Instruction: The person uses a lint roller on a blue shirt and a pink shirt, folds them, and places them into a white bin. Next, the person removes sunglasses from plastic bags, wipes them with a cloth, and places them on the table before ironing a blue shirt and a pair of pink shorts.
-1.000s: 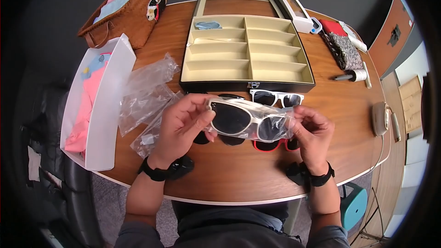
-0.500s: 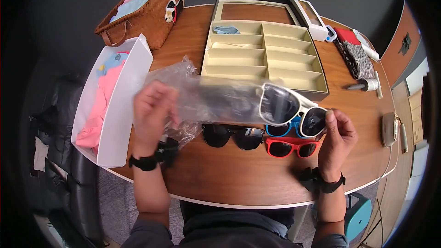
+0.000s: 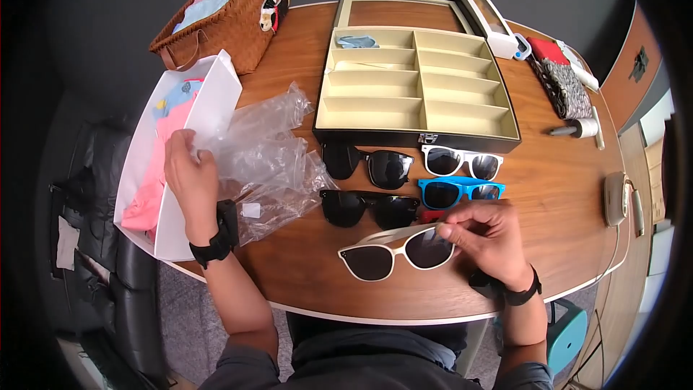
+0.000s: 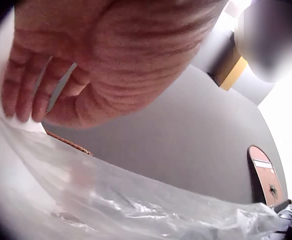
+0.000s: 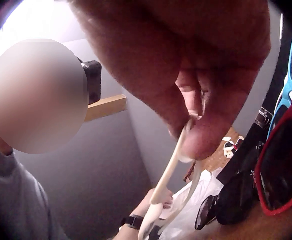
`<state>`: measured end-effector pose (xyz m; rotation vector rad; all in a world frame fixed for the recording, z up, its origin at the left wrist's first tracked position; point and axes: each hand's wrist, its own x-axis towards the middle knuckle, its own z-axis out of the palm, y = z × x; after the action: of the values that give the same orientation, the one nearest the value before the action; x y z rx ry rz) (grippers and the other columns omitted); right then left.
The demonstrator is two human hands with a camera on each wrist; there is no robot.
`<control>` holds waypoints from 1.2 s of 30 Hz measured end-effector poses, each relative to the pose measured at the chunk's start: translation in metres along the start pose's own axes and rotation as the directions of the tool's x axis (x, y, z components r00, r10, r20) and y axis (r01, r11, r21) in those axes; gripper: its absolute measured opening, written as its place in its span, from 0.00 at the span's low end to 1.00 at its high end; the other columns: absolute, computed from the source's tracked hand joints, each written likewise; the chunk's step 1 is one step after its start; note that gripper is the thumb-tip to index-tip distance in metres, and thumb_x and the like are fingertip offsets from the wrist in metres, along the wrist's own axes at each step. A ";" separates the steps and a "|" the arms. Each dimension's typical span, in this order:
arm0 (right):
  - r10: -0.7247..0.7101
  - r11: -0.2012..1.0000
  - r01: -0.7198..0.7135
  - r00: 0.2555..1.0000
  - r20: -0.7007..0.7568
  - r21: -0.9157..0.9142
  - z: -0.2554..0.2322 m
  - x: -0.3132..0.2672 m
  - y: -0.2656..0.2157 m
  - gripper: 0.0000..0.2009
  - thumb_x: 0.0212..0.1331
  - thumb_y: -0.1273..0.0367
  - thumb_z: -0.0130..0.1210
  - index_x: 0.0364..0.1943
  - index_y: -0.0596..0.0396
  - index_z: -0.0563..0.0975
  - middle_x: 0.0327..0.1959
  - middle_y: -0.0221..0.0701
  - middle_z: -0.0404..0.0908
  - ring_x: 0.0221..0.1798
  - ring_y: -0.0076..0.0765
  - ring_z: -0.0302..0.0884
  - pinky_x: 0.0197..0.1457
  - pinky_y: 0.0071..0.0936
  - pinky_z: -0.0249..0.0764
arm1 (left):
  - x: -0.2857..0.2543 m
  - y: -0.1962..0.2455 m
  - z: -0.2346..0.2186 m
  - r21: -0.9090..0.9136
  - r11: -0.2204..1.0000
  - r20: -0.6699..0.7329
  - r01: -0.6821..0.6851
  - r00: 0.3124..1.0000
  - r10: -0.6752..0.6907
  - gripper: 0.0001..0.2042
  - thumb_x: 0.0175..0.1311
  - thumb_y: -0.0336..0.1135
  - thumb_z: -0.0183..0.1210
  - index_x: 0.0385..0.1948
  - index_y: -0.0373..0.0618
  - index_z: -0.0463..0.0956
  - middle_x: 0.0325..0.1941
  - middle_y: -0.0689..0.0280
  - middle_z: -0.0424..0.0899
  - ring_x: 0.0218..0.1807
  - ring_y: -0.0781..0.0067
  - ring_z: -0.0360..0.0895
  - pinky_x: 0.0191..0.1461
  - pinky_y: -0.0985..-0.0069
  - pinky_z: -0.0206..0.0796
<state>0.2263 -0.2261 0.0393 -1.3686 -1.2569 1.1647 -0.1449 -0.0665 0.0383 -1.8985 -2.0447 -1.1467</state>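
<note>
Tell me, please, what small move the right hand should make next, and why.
Setting the cream sunglasses down beside the red pair seems best: the right hand pinches them, unbagged, and other pairs lie nearby on the table.

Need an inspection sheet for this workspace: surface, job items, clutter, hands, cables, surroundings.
Surface: brown wood-look table, pale edge.
Job items: cream sunglasses; two black pairs; white pair; blue pair; red pair, partly hidden in head view; open compartment case.
Clutter: clear plastic bags beside white box; brown basket; lint roller.
Hands: right hand pinches cream sunglasses; left hand near white box.
Cables: pale cable by beige device.
Surroundings: black sofa left, teal stool right.
</note>
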 end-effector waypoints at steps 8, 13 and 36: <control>-0.137 0.890 0.220 0.964 0.226 -0.400 0.005 0.002 -0.001 0.05 0.52 0.75 0.66 0.31 0.62 0.81 0.24 0.42 0.80 0.25 0.42 0.78 0.29 0.31 0.73 | -0.014 0.051 -0.003 -0.400 0.824 0.215 -0.402 0.832 0.511 0.17 0.46 0.21 0.65 0.42 0.40 0.78 0.47 0.60 0.80 0.54 0.58 0.75 0.58 0.66 0.66; -0.182 0.864 0.302 0.933 0.311 -0.401 0.003 0.002 0.001 0.06 0.52 0.76 0.65 0.33 0.62 0.81 0.28 0.43 0.82 0.29 0.48 0.80 0.33 0.36 0.75 | -0.023 0.052 -0.008 -0.363 0.855 0.611 -0.370 0.598 0.518 0.42 0.35 0.37 0.77 0.61 0.47 0.69 0.70 0.56 0.62 0.75 0.48 0.50 0.74 0.56 0.48; -0.225 0.868 0.393 0.857 0.464 -0.305 -0.004 0.002 -0.003 0.10 0.52 0.73 0.65 0.37 0.62 0.80 0.38 0.39 0.83 0.40 0.51 0.81 0.41 0.38 0.76 | -0.024 0.039 0.008 -0.010 0.936 0.612 -0.351 0.739 0.283 0.47 0.40 0.10 0.55 0.72 0.52 0.56 0.75 0.54 0.57 0.75 0.44 0.51 0.77 0.60 0.46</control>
<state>0.2301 -0.2238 0.0431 -1.1489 -2.0333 1.0326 -0.1018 -0.0841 0.0360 -2.6705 -1.8381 -0.3470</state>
